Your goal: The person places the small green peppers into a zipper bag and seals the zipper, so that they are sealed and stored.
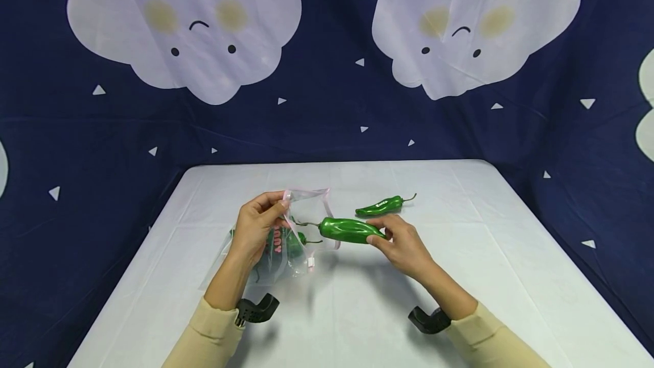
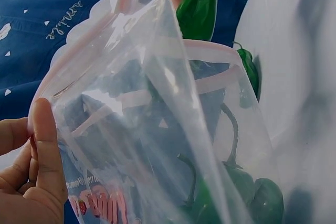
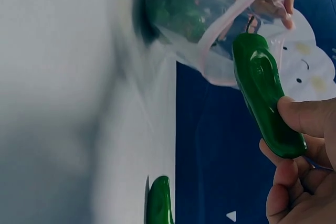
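My left hand (image 1: 258, 223) pinches the pink-edged rim of a clear zip bag (image 1: 311, 200), whose mouth gapes toward the right. Inside the bag lie several green peppers (image 2: 252, 195), seen through the plastic beside pink lettering. Between thumb and fingers, my right hand (image 1: 403, 246) grips a long green pepper (image 1: 344, 230) by its blunt end. Its stem points left into the bag's mouth, as the right wrist view (image 3: 257, 72) also has it. A second, slimmer green pepper (image 1: 382, 207) lies on the table behind the right hand.
A white cloth covers the table (image 1: 460, 197). Behind it hangs a dark blue curtain (image 1: 327, 118) with white clouds and small triangles. A white slider (image 1: 311, 262) sits at the bag's lower corner. Both wrists wear black camera mounts (image 1: 258, 308).
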{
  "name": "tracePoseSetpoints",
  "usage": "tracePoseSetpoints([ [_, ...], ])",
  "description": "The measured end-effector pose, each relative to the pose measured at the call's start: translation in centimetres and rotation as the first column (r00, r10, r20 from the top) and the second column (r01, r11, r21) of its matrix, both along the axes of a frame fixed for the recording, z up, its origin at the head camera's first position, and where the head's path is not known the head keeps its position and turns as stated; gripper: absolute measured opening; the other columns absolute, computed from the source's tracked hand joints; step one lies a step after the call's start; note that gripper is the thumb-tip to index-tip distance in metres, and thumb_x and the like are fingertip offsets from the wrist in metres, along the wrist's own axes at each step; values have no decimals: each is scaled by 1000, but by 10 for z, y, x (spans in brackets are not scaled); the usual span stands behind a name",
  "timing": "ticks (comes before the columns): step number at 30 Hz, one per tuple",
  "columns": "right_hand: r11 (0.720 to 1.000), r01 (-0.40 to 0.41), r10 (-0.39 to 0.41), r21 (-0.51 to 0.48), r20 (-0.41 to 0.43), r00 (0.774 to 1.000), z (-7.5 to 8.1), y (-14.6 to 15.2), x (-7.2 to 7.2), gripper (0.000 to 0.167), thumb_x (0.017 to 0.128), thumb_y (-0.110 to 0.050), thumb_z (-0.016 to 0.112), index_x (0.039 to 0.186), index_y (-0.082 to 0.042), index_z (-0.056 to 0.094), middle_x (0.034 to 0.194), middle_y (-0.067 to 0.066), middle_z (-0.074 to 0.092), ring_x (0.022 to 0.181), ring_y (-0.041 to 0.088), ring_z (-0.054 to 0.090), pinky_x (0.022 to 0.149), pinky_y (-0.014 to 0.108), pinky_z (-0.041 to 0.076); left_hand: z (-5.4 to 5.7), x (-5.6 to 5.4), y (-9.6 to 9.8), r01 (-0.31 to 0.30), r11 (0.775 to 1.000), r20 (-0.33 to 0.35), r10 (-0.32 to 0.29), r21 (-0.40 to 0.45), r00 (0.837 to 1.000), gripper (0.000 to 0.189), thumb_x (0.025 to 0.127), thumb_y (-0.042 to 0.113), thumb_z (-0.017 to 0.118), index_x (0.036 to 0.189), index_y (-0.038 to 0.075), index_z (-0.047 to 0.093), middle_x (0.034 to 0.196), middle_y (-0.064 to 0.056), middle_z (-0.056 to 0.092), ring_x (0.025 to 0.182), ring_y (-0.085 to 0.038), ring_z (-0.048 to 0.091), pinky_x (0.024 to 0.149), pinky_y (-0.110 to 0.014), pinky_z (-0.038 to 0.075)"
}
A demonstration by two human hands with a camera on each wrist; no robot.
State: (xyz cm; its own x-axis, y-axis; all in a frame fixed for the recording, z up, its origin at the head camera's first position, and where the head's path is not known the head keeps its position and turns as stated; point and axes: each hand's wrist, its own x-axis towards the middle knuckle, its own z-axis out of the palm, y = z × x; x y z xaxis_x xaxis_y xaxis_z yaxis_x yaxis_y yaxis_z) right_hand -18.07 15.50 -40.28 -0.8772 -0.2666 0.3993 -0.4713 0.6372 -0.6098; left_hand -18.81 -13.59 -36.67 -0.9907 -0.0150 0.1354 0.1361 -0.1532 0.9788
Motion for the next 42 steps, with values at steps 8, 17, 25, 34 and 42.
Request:
tracePoseSetpoints([
  [8, 999, -9, 9, 36, 7, 1000, 3, -19, -2, 28, 80, -19, 74, 106, -14, 68, 89, -4, 62, 71, 9, 45, 58, 19, 38, 1, 1, 0, -6, 1000, 7, 6, 7, 1000, 30, 90, 6, 62, 115, -10, 57, 81, 3, 59, 59, -9, 58, 54, -19, 56],
  [17, 998, -51, 52, 32, -29, 998, 5, -36, -8, 28, 78, -17, 76, 104, -12, 69, 86, -3, 62, 71, 7, 45, 58, 18, 39, 1, 1, 0, 1, 1000, -9, -1, -3, 1000, 30, 90, 6, 62, 114, -11, 56, 81, 2, 58, 62, -9, 57, 54, -18, 56],
  [25, 997, -62, 64, 42, -43, 997, 8, -51, -12, 27, 78, -16, 76, 103, -11, 69, 80, -3, 60, 70, 8, 45, 59, 19, 39, 2, 1, 0, -2, 1000, 9, 2, -4, 1000, 30, 90, 6, 61, 115, -10, 56, 81, 3, 58, 60, -8, 58, 56, -19, 56],
  [34, 996, -62, 65, 68, -45, 997, 8, -66, -17, 27, 78, -17, 76, 104, -12, 70, 80, -3, 60, 68, 7, 46, 59, 19, 39, 2, 1, 0, 5, 1000, 17, -5, 12, 1000, 31, 90, 5, 60, 116, -11, 56, 83, 3, 60, 61, -8, 58, 56, -18, 56],
  [42, 994, -75, 79, 74, -55, 995, 6, -77, -19, 28, 77, -16, 76, 104, -9, 69, 85, 1, 64, 70, 8, 49, 61, 21, 42, 2, 1, 1, 2, 1000, 14, -2, 3, 1000, 32, 90, 6, 61, 116, -11, 56, 82, 3, 60, 59, -8, 58, 56, -18, 56],
])
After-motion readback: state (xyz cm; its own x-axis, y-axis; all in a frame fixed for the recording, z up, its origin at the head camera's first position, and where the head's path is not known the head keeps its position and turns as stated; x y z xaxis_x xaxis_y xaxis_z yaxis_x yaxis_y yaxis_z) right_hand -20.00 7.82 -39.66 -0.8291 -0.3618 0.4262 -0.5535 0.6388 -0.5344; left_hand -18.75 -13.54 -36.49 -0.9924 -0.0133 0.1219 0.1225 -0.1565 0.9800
